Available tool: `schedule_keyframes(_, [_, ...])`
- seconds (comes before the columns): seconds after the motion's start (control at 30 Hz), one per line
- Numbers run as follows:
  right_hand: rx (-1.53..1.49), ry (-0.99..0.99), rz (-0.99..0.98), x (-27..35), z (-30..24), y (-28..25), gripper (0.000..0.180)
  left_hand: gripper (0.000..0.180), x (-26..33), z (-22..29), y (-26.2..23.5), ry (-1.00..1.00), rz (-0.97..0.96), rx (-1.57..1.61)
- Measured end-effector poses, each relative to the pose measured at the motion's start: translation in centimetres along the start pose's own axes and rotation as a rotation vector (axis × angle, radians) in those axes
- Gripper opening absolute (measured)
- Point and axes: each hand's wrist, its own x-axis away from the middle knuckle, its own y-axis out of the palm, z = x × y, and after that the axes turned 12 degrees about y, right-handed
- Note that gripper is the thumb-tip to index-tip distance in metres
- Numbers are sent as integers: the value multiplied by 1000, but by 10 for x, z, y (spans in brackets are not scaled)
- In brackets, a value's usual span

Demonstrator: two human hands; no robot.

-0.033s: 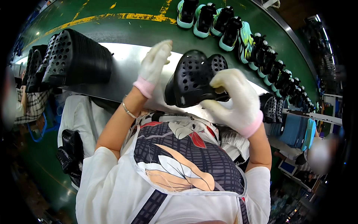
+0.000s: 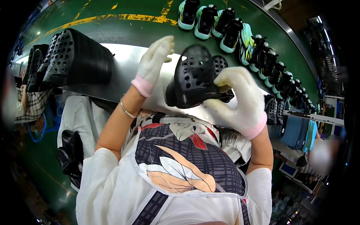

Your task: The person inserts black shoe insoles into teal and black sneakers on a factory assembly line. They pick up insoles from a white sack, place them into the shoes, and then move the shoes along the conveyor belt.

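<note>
My right hand (image 2: pixel 242 99), in a white knit glove with a pink cuff, has its thumb and curled fingers closed on the right edge of a black perforated plastic toe-shaped piece (image 2: pixel 193 77). The rounded top of this piece is blurred. Tight beside it, on its right, stands a second such perforated piece (image 2: pixel 220 63), partly hidden by the hand. My left hand (image 2: pixel 154 62), gloved the same way, is raised to the left of the pieces, apart from them. Its fingers stretch upward and it holds nothing.
A nested stack of black perforated pieces (image 2: pixel 80 58) stands left on the metal bench (image 2: pixel 125 69). Beyond, a long row of black and mint sneakers (image 2: pixel 205 22) lines the green surface (image 2: pixel 142 30). More black pieces (image 2: pixel 275 108) stand at right. Co-workers sit at both sides.
The top of the front black piece has risen slightly. My left hand has shifted a little up and left, its thumb now more apart. My right hand has moved slightly right.
</note>
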Motion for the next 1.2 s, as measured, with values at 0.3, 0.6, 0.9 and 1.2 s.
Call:
schedule_keyframes(0.3, [-272, 110, -119, -60, -5, 21, 48, 48, -29, 51, 0, -22, -1, 724])
schedule_keyframes(0.6, [150, 257, -158, -138, 17, 43, 46, 34, -114, -12, 14, 139, 389, 379])
schedule_keyframes(0.9, [529, 461, -221, -213, 100, 17, 47, 35, -172, -120, 16, 446, -195, -872])
schedule_keyframes(1.2, [570, 321, -533, -272, 102, 16, 52, 14, -145, -124, 33, 441, -228, -955])
